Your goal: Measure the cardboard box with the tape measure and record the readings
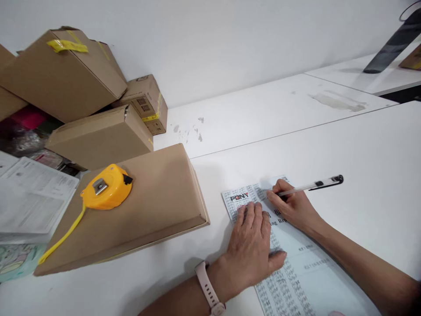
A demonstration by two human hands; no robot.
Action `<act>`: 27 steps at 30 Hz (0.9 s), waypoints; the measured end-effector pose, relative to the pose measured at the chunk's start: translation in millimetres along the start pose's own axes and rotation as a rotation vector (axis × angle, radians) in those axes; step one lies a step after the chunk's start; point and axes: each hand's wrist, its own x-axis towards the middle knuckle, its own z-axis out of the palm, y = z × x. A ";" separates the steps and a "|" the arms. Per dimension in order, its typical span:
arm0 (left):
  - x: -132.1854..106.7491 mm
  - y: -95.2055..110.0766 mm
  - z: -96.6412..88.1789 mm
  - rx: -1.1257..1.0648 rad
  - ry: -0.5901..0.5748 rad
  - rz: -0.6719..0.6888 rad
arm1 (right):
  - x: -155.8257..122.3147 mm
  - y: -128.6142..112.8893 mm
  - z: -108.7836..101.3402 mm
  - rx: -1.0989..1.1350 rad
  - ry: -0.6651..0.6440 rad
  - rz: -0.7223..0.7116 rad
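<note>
A pale blue printed report [315, 281] with the word PONY at its top lies on the white table, its margins covered in rows of handwriting. Flat across its left part rests my left hand [251, 245], fingers stretched out and thumb apart. My right hand [294, 206] is closed around a clear pen [305, 188] with black ends, near the top of the sheet. The pen's tip is hidden behind my fingers. To the left, a yellow tape measure [110, 188] sits on a closed cardboard box [158, 188], its tape partly pulled out.
Several cardboard boxes [66, 74] are piled at the back left against the wall. Printed papers [29, 197] lie at the left edge. A dark cylindrical bottle [391, 44] stands at the far right. Seams cross the white table [263, 153].
</note>
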 end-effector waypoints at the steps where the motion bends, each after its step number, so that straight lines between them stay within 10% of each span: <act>1: -0.1 0.1 0.5 0.002 0.001 0.001 | 0.0 0.1 -0.1 0.003 -0.001 0.006; 27: 1.0 -0.1 0.8 -0.017 0.006 0.006 | 0.2 0.9 -2.1 -0.032 -0.007 0.048</act>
